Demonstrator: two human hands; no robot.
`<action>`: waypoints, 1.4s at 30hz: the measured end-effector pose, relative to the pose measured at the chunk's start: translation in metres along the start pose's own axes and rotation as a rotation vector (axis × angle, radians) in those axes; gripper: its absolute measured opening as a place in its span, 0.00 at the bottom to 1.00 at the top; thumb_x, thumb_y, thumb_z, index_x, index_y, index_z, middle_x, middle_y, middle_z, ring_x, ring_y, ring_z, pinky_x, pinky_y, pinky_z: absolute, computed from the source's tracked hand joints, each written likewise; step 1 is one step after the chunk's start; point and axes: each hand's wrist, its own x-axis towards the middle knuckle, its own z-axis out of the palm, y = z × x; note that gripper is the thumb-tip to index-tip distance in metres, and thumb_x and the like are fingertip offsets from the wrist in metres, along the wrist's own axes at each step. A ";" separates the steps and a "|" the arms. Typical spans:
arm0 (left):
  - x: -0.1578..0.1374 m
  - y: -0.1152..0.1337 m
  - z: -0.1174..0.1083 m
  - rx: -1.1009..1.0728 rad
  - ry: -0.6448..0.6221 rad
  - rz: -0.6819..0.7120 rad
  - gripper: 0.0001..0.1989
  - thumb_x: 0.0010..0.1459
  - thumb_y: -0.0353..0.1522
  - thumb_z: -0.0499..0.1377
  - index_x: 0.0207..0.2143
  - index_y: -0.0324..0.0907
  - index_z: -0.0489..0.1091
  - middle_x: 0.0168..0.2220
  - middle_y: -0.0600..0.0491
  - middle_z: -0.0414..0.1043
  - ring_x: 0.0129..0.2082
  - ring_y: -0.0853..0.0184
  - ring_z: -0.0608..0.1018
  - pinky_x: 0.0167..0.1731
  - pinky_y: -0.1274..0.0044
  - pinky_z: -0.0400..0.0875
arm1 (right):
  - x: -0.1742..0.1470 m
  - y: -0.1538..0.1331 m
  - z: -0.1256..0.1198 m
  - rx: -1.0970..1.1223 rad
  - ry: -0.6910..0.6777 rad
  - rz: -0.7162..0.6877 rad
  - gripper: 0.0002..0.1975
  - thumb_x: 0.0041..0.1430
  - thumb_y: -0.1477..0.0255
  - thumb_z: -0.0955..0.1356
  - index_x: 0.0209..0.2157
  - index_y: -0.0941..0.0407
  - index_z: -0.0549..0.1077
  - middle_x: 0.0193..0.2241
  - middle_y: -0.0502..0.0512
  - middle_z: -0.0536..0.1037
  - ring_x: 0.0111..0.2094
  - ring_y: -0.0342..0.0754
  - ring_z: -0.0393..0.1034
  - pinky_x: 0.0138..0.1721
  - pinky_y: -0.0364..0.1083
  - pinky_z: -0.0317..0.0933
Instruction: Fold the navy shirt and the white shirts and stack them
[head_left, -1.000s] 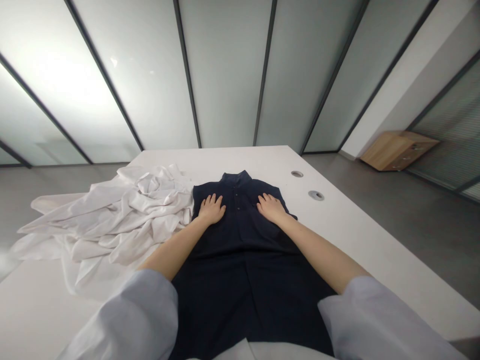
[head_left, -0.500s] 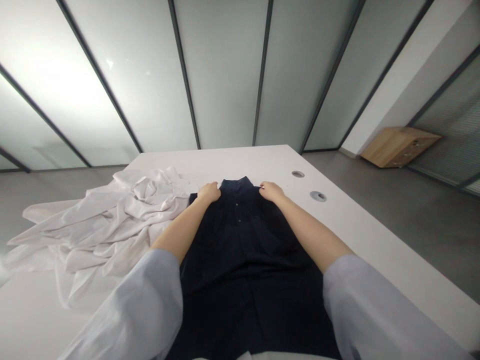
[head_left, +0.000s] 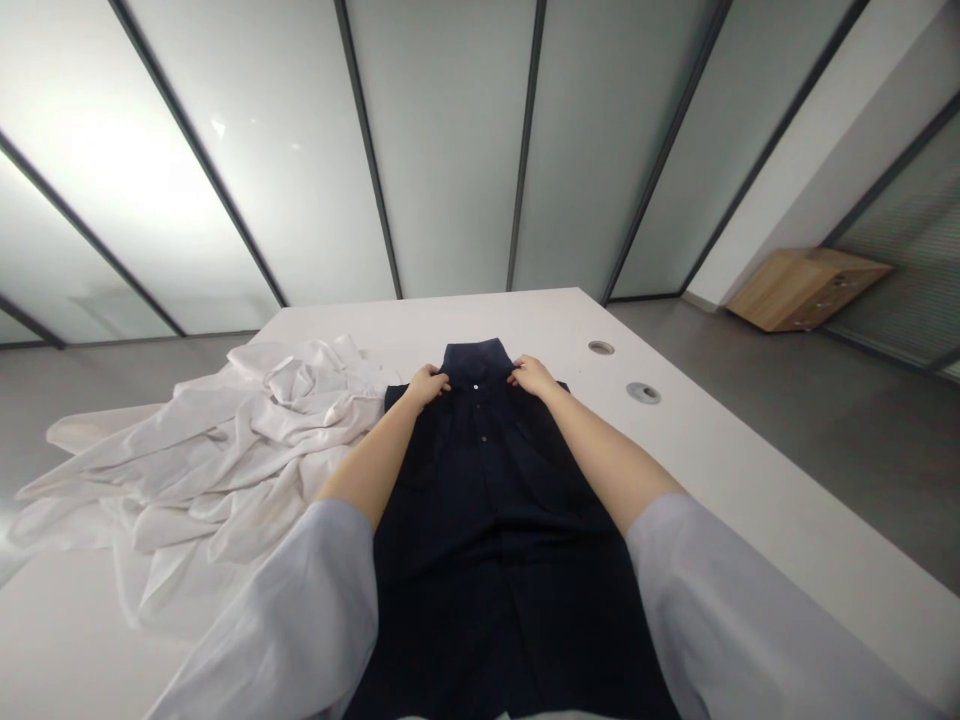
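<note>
A dark navy shirt [head_left: 487, 500] lies front up on the white table, its collar at the far end and a row of small buttons down the middle. My left hand [head_left: 429, 386] pinches the cloth at the left side of the collar. On the opposite side, my right hand [head_left: 532, 377] has its fingers closed on the collar's right edge. The collar stands up between the two hands. My forearms cover parts of the shirt's sides, and its lower end reaches the bottom of the view.
A crumpled heap of white cloth [head_left: 247, 440] lies on the left of the table [head_left: 720, 460], partly over its edge. Two round grommets [head_left: 643, 393] are set in the tabletop at right. A wooden cabinet [head_left: 802, 290] stands on the floor beyond, near frosted glass panels [head_left: 450, 150].
Both hands have moved inward from the shoulders to the collar's sides. The collar is now raised higher and looks more spread. The white cloth stays put.
</note>
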 end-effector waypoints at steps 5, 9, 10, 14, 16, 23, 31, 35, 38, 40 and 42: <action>0.003 -0.004 0.001 -0.392 0.108 0.017 0.15 0.62 0.38 0.47 0.35 0.40 0.70 0.36 0.50 0.77 0.36 0.67 0.77 0.35 0.78 0.71 | -0.006 0.007 -0.003 0.210 0.289 -0.035 0.20 0.60 0.70 0.57 0.33 0.57 0.79 0.38 0.55 0.81 0.44 0.48 0.73 0.46 0.42 0.62; 0.004 -0.003 0.003 -0.485 0.128 -0.074 0.14 0.61 0.40 0.52 0.30 0.40 0.69 0.28 0.52 0.73 0.30 0.69 0.76 0.32 0.78 0.70 | -0.007 0.007 0.002 0.232 0.323 0.026 0.16 0.57 0.67 0.61 0.30 0.56 0.78 0.33 0.55 0.81 0.39 0.49 0.74 0.43 0.43 0.63; 0.004 -0.002 0.004 -0.490 0.124 -0.093 0.11 0.59 0.39 0.55 0.32 0.40 0.69 0.26 0.53 0.72 0.28 0.69 0.76 0.30 0.78 0.70 | -0.006 0.007 0.005 0.232 0.322 0.034 0.14 0.55 0.67 0.62 0.30 0.56 0.78 0.33 0.54 0.81 0.39 0.49 0.74 0.42 0.43 0.64; -0.001 0.003 0.009 -0.464 0.094 -0.124 0.15 0.57 0.33 0.59 0.46 0.40 0.66 0.26 0.55 0.72 0.23 0.72 0.75 0.26 0.80 0.70 | -0.001 0.007 0.015 0.331 0.291 0.087 0.13 0.50 0.72 0.64 0.34 0.58 0.78 0.31 0.55 0.80 0.34 0.48 0.74 0.38 0.43 0.65; -0.003 0.005 0.010 -0.433 0.072 -0.131 0.17 0.56 0.32 0.59 0.48 0.40 0.66 0.26 0.54 0.73 0.22 0.72 0.75 0.26 0.80 0.71 | 0.001 0.008 0.017 0.381 0.285 0.116 0.15 0.49 0.73 0.64 0.37 0.59 0.78 0.34 0.56 0.81 0.34 0.48 0.74 0.39 0.44 0.66; -0.014 0.003 -0.007 -0.084 0.095 -0.127 0.13 0.57 0.37 0.56 0.33 0.38 0.75 0.36 0.40 0.78 0.41 0.54 0.80 0.40 0.68 0.73 | -0.004 0.008 0.015 0.082 0.283 0.016 0.18 0.54 0.73 0.64 0.46 0.58 0.76 0.48 0.58 0.77 0.50 0.48 0.70 0.52 0.43 0.60; -0.035 -0.007 -0.019 0.664 0.156 -0.042 0.20 0.61 0.36 0.48 0.48 0.37 0.73 0.46 0.35 0.75 0.49 0.50 0.76 0.46 0.65 0.69 | -0.034 0.002 0.013 -0.415 0.348 -0.077 0.21 0.62 0.63 0.62 0.51 0.56 0.74 0.55 0.66 0.68 0.56 0.62 0.59 0.56 0.59 0.52; -0.047 0.002 -0.015 0.670 0.262 0.140 0.25 0.64 0.41 0.44 0.57 0.40 0.64 0.57 0.38 0.66 0.59 0.51 0.66 0.54 0.63 0.64 | -0.036 -0.001 0.017 -0.441 0.301 -0.188 0.28 0.66 0.59 0.56 0.63 0.58 0.62 0.64 0.65 0.57 0.64 0.61 0.48 0.61 0.58 0.43; -0.054 0.013 -0.002 0.654 0.103 0.061 0.35 0.62 0.51 0.42 0.61 0.38 0.60 0.63 0.35 0.57 0.63 0.44 0.60 0.56 0.55 0.59 | -0.032 -0.002 0.021 -0.427 0.051 -0.103 0.35 0.66 0.52 0.54 0.66 0.59 0.56 0.67 0.67 0.52 0.67 0.63 0.42 0.63 0.61 0.39; -0.057 0.016 0.009 0.638 -0.011 -0.040 0.41 0.59 0.56 0.40 0.64 0.37 0.56 0.66 0.34 0.51 0.65 0.41 0.55 0.57 0.51 0.56 | -0.029 -0.002 0.023 -0.403 -0.019 -0.045 0.38 0.65 0.49 0.52 0.67 0.60 0.54 0.68 0.68 0.48 0.67 0.64 0.40 0.63 0.62 0.37; -0.059 0.015 0.019 0.639 -0.033 -0.078 0.44 0.58 0.57 0.39 0.66 0.36 0.52 0.68 0.35 0.46 0.67 0.40 0.49 0.59 0.49 0.51 | -0.028 -0.002 0.022 -0.386 -0.026 -0.035 0.39 0.65 0.49 0.51 0.67 0.59 0.52 0.68 0.68 0.46 0.68 0.63 0.39 0.63 0.62 0.36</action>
